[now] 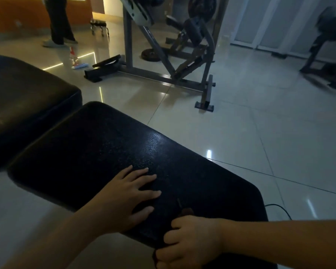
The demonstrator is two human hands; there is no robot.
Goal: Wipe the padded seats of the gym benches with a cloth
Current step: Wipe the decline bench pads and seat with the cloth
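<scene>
So both hands were parked at the near end of the padded seat (105, 144), and basically the whole pad stretched away from them, long axis running from the near right corner up toward the far left, where its rounded end sat. The left hand (128, 193) lay flat on the vinyl, fingers spread and straight, just pressing down, not gripping anything. The right hand (190, 241) was curled tight around the cloth (186, 211), a dark bunched thing with only a bit poking out above the knuckles, right at the near edge of the pad. The cloth hand was the closer one to the person, with the flat hand a little farther along the pad and to its left. My guess is the wipe had to go forward and leftward along that long axis. A second pad (27, 90) sat off to the far left, just beside the first one's far end, probably next in line.
</scene>
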